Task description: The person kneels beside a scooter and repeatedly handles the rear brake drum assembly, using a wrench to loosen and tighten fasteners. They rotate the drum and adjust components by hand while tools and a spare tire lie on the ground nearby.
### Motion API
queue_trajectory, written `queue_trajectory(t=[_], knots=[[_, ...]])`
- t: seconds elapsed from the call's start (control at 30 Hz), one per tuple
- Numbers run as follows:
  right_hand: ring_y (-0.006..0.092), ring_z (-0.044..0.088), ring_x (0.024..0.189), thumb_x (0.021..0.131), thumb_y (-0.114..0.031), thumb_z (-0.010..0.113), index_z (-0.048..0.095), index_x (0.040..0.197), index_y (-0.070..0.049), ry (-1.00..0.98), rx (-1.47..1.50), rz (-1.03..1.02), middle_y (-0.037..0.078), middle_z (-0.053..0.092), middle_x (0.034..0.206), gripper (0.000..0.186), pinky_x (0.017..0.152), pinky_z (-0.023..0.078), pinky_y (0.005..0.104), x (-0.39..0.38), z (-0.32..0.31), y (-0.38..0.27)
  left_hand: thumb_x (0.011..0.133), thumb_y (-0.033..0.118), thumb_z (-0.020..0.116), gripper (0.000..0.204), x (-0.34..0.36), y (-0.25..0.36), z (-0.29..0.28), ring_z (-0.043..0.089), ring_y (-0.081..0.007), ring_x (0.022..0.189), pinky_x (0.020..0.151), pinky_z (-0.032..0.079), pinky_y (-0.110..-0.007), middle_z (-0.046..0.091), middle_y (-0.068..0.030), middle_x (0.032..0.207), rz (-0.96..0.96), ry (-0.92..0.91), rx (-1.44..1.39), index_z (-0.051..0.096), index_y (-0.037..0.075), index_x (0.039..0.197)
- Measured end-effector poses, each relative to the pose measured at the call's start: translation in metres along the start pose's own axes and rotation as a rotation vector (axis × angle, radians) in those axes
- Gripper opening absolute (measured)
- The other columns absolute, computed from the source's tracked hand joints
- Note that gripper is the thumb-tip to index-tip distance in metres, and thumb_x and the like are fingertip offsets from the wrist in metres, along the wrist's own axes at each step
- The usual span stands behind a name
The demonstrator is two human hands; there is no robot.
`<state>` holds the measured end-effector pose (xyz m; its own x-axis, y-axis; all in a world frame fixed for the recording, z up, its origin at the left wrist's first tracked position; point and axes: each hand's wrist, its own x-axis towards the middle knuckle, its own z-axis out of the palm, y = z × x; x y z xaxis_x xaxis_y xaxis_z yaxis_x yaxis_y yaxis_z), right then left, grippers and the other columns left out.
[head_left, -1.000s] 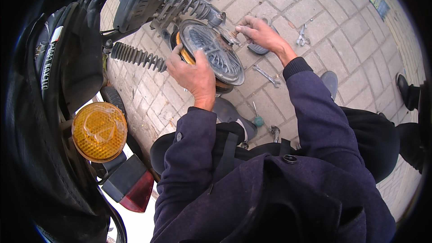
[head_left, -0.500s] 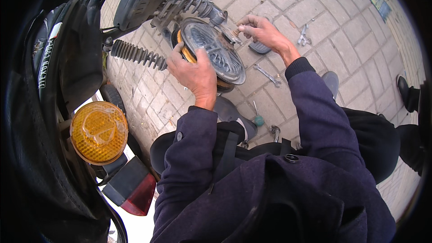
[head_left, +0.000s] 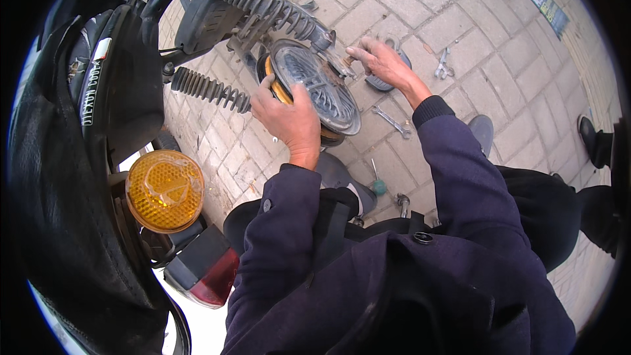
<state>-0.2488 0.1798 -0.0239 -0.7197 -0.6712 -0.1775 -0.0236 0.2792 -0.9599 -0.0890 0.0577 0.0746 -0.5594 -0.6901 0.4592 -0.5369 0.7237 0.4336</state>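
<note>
A round metal wheel hub [head_left: 315,82] with a ribbed, dusty face and a yellow-and-black rim stands tilted at the rear of a motorbike. My left hand [head_left: 286,117] is closed over its near left rim, thumb against the face and fingers round the edge. At the hub's far right side, my right hand [head_left: 386,66] has its thumb and forefinger pinched at the rusty axle end [head_left: 348,62]. Whatever small piece lies between those fingertips is too hidden to tell. A coil shock absorber [head_left: 279,8] reaches down to the axle just beside my right fingertips.
A second shock absorber [head_left: 210,91] hangs loose at left, above an orange reflector light [head_left: 165,190] and a red tail light [head_left: 217,279]. Spanners [head_left: 391,121] and a green-handled screwdriver [head_left: 378,187] lie on the paving. Another person's black shoe [head_left: 585,139] is at far right.
The view has shifted slightly, so the motorbike sits a little lower and further right, and a spanner shows at the top. Both hands keep their places at the hub.
</note>
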Motion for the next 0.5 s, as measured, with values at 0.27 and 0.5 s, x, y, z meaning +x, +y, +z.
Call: queue_trajectory(t=[0.27, 0.5], knots=[[0.0442, 0.06, 0.109, 0.097, -0.066, 0.039, 0.058, 0.118, 0.003, 0.074, -0.048, 0.107, 0.029, 0.065, 0.108, 0.075, 0.093, 0.044, 0.048, -0.014, 0.002, -0.01, 0.076, 0.019, 0.071, 0.045, 0.001, 0.001, -0.001, 0.05, -0.0415, 0.105, 0.095, 0.04, -0.051, 0.056, -0.0208, 0.107, 0.01, 0.063, 0.043, 0.059, 0.002, 0.115], [0.041, 0.063, 0.105, 0.095, -0.045, 0.06, 0.04, 0.141, 0.003, 0.145, -0.24, -0.112, 0.029, 0.065, 0.107, 0.07, 0.09, 0.049, 0.045, -0.054, -0.022, -0.051, 0.079, 0.021, 0.07, 0.046, -0.003, -0.002, 0.0, 0.051, -0.0421, 0.113, 0.1, 0.039, -0.05, 0.058, -0.0217, 0.115, -0.024, 0.054, -0.009, 0.058, 0.002, 0.12]])
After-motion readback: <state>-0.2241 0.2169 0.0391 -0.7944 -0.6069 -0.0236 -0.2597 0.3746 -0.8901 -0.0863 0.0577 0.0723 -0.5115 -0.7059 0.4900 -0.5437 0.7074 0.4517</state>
